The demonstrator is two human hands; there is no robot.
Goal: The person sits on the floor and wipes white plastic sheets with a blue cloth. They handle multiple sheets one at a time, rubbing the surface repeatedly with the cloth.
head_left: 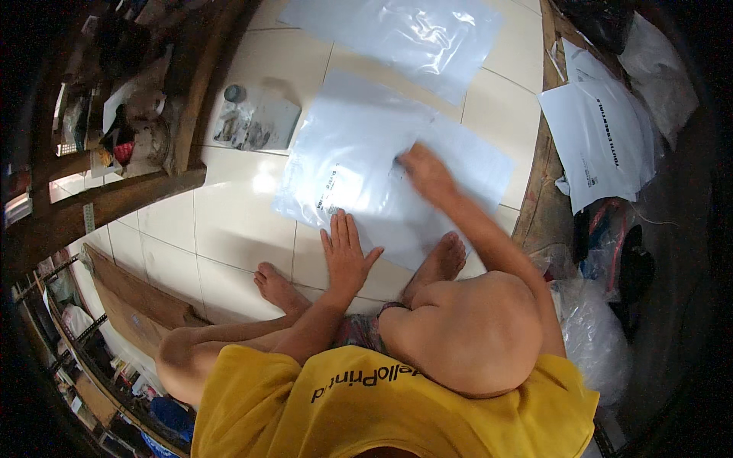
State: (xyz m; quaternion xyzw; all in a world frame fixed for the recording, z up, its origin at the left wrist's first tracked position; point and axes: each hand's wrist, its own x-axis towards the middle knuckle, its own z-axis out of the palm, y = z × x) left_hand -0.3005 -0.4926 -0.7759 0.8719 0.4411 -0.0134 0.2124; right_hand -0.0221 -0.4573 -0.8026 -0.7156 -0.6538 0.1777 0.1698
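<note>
A large white plastic sheet or bag (366, 114) with dark print lies flat on the tiled floor in front of me. Fingers spread, my left hand (343, 248) rests flat at its near edge, just below the print. My right hand (427, 175) is closed and pressed to the middle of the sheet, a little blurred. A small dark thing shows at its fingertips, too hidden to name. My right foot (443, 259) stands on the sheet's near edge, while my left foot (279, 286) is on the tiles.
A second plastic sheet (412, 34) lies beyond. To the left is a smudged translucent container (259, 120) with a grey cap, beside a wooden frame (191, 91). On the right, printed white sheets (595, 137) are piled near clear plastic wrap (595, 328).
</note>
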